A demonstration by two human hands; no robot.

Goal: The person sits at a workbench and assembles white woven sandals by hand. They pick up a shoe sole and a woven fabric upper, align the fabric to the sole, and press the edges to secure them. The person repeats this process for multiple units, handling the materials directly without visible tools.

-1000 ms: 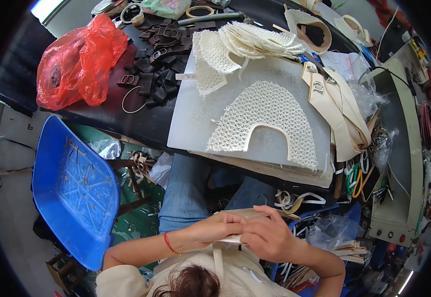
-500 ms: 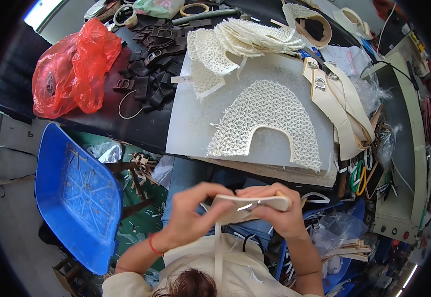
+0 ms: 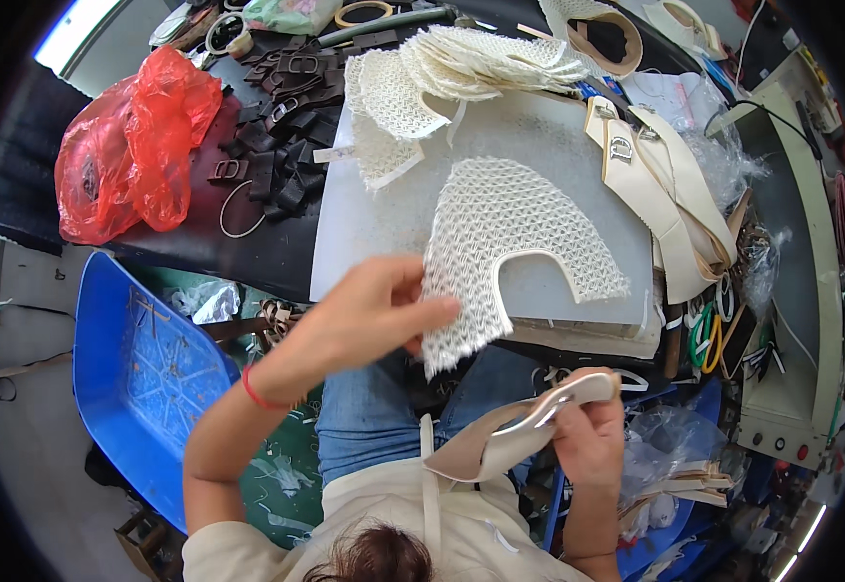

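Observation:
My left hand (image 3: pixel 384 315) pinches the lower left leg of a cream woven U-shaped upper piece (image 3: pixel 520 218) between thumb and fingers. That leg is raised off the pale cutting board (image 3: pixel 374 238), while the rest of the piece spreads over the board. Low on the right, my right hand (image 3: pixel 589 427) grips one end of a cream leather strap piece (image 3: pixel 515 438) with a metal buckle partly seen on it. The strap's other end hangs in front of my lap.
A stack of woven pieces (image 3: pixel 500 58) lies at the board's far side. Cream buckled straps (image 3: pixel 675 194) rest at its right, near scissors (image 3: pixel 709 339). Dark brown buckled straps (image 3: pixel 292 126) and a red plastic bag (image 3: pixel 136 145) sit at left, above a blue tub (image 3: pixel 151 378).
My left hand has let go of the cream strap, reached to the board and lifted the woven piece's left leg. My right hand has moved slightly right and down, keeping the strap.

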